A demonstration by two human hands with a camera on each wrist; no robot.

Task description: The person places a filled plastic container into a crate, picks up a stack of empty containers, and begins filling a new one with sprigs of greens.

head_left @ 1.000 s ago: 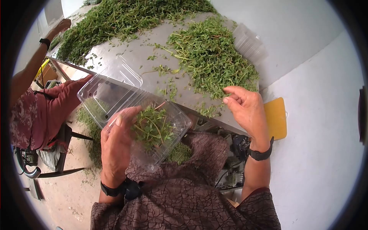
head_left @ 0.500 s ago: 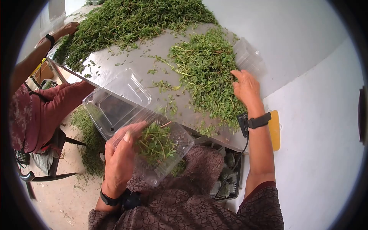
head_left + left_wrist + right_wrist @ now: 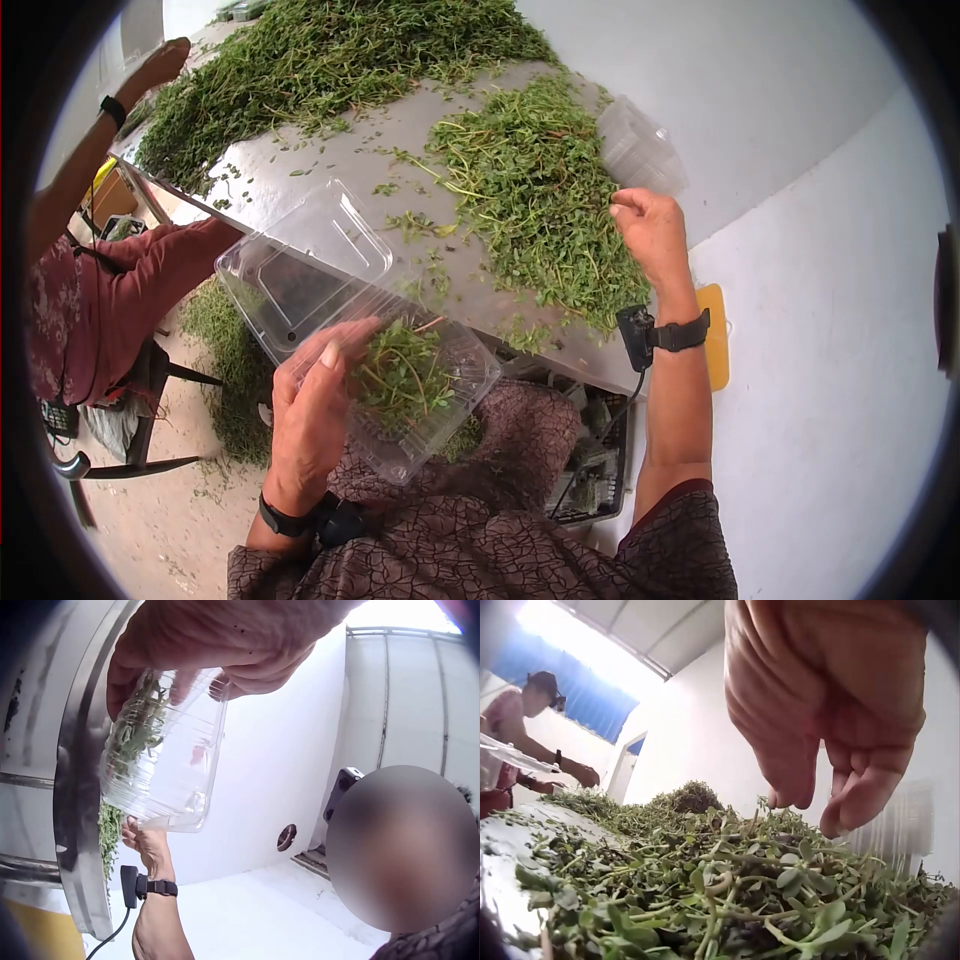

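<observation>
My left hand grips a clear plastic clamshell box by its side, its lid hanging folded back over the table edge. Inside the box lies a small bunch of leafy green stems. In the left wrist view the fingers wrap the ribbed wall of the box. Over the right side of a loose heap of the same greens is my right hand. Its fingers point down just above the leaves in the right wrist view, bent loosely, with a gap beside the thumb and nothing visible between them.
A larger mound of greens covers the far part of the metal table. Nested clear boxes stand behind the heap by the wall. Another person's arm reaches in at left. A black crate sits under the table edge.
My right hand has moved from the heap's near edge farther over its right side, and its fingers have drawn closer together. The left hand still holds the box, now slightly lower.
</observation>
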